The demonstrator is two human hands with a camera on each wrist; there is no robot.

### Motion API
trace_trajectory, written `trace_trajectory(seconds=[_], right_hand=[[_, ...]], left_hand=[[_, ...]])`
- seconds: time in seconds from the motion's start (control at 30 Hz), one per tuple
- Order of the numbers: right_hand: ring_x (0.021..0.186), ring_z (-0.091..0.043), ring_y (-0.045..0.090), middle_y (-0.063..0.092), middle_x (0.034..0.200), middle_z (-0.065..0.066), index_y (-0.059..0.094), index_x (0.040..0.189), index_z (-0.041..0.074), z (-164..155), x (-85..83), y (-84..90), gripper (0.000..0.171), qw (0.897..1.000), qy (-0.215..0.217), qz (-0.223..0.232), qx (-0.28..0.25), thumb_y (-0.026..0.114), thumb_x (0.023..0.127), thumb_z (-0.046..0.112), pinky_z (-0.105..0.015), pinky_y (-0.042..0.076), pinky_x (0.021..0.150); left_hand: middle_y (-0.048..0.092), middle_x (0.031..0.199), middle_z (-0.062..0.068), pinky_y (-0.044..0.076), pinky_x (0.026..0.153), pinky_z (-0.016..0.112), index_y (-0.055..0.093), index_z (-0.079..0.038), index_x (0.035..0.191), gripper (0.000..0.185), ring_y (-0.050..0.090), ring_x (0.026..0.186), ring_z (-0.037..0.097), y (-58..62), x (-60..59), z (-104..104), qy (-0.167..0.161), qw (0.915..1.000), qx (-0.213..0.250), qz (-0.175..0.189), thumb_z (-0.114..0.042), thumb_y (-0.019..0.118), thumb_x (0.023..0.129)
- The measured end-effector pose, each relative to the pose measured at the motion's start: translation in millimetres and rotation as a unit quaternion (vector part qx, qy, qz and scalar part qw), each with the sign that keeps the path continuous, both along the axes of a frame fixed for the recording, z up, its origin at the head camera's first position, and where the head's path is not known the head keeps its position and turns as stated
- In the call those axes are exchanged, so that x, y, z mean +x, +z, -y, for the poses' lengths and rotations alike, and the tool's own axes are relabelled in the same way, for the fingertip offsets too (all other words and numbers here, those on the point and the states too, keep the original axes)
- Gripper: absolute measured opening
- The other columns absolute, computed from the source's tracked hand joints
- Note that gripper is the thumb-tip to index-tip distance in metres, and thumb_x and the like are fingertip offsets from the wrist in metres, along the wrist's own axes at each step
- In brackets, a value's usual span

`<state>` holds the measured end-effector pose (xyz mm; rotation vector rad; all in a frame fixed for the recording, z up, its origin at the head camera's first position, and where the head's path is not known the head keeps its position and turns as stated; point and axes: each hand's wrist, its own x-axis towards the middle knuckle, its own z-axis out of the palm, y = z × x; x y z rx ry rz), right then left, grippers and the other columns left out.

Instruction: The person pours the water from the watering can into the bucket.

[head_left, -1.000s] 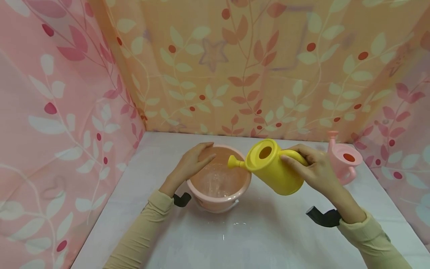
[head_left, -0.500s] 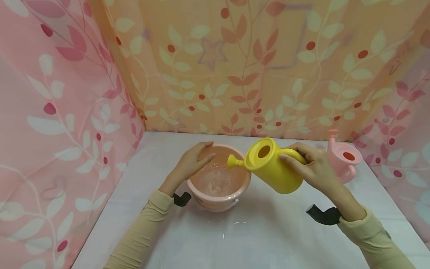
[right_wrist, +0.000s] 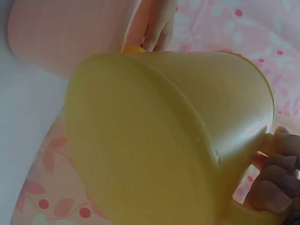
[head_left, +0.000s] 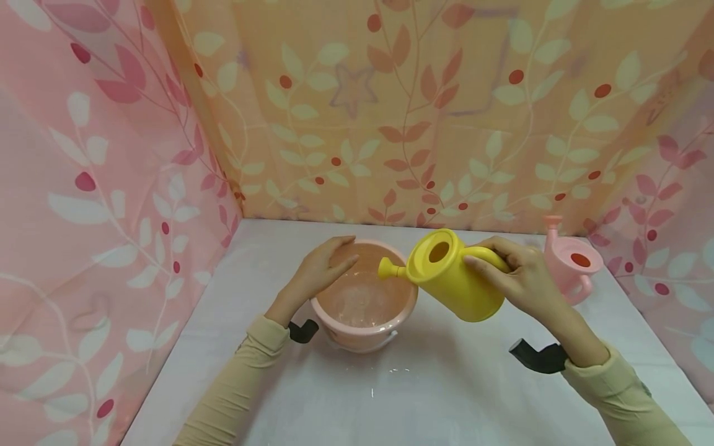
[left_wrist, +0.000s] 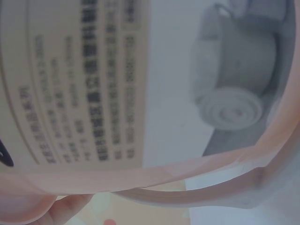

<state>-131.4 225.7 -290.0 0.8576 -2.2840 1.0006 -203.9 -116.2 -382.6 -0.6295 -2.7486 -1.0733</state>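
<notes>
In the head view a pale pink bucket (head_left: 362, 331) stands on the white surface, with rippled water (head_left: 362, 300) in it. My left hand (head_left: 320, 269) holds its left rim, fingers outside and thumb on the inner side; a fingertip (left_wrist: 70, 206) shows beyond the rim in the left wrist view. My right hand (head_left: 519, 272) grips the handle of a yellow watering can (head_left: 460, 285). The can is tilted left, its sprinkler head over the bucket's right part. In the right wrist view the can's base (right_wrist: 140, 145) faces the camera and the fingers (right_wrist: 272, 185) curl round its handle.
A pink watering can (head_left: 571, 266) stands at the back right, behind the right hand. Small wet spots (head_left: 398, 370) lie in front of the bucket on the white table (head_left: 446, 402). Leaf-patterned cloth (head_left: 357, 124) encloses the back and both sides.
Both hands and the yellow watering can hold almost the same place. The splashing on the water in the bucket looked stronger half a second ago and is fainter now.
</notes>
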Motion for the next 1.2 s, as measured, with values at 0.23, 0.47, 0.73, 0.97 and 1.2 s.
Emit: trace_trajectory(seconds=[0.23,0.47,0.73,0.97,1.2], right_hand=[[0.058,0.001,0.05,0.061,0.071,0.011,0.067,0.084,0.014,0.0,0.5,0.6,0.023,1.0,-0.007,-0.002,0.005,0.078,0.07,-0.001,-0.012,0.042,0.054],[0.058,0.0,0.049,0.061,0.07,0.011,0.067,0.085,0.014,0.3,0.5,1.4,0.023,1.0,-0.012,0.0,0.012,0.078,0.07,0.0,-0.012,0.042,0.054],[0.058,0.001,0.049,0.061,0.07,0.012,0.067,0.085,0.015,0.5,-1.4,1.8,0.025,1.0,-0.009,-0.001,0.012,0.079,0.068,0.0,-0.012,0.042,0.053],[0.057,0.0,0.049,0.06,0.069,0.012,0.067,0.084,0.015,1.1,-1.9,2.6,0.025,1.0,-0.007,0.002,0.011,0.078,0.069,0.0,-0.013,0.041,0.052],[0.057,0.0,0.048,0.06,0.069,0.011,0.066,0.084,0.015,1.5,-2.0,2.9,0.025,1.0,-0.004,0.006,0.009,0.078,0.069,-0.001,-0.013,0.041,0.052]], left_hand=[[0.051,0.135,-0.003,0.034,0.107,0.041,0.046,-0.021,0.136,0.052,0.042,0.128,0.017,0.3,0.3,-0.3,0.002,1.0,0.0,0.005,-0.046,0.054,0.091],[0.051,0.135,-0.003,0.034,0.107,0.041,0.046,-0.02,0.136,0.051,0.042,0.129,0.017,-0.4,0.1,-0.7,0.001,1.0,0.002,0.007,-0.042,0.056,0.091],[0.051,0.135,-0.002,0.034,0.107,0.041,0.046,-0.019,0.136,0.051,0.042,0.128,0.018,0.1,0.2,-0.5,0.0,1.0,-0.001,0.001,-0.042,0.055,0.091],[0.051,0.135,-0.002,0.034,0.107,0.042,0.047,-0.019,0.135,0.05,0.042,0.129,0.018,0.4,0.8,-0.6,0.001,1.0,-0.001,0.0,-0.041,0.056,0.091],[0.051,0.135,-0.003,0.034,0.107,0.041,0.046,-0.02,0.136,0.051,0.042,0.129,0.017,0.6,0.7,-0.6,0.002,1.0,0.0,0.002,-0.042,0.055,0.091]])
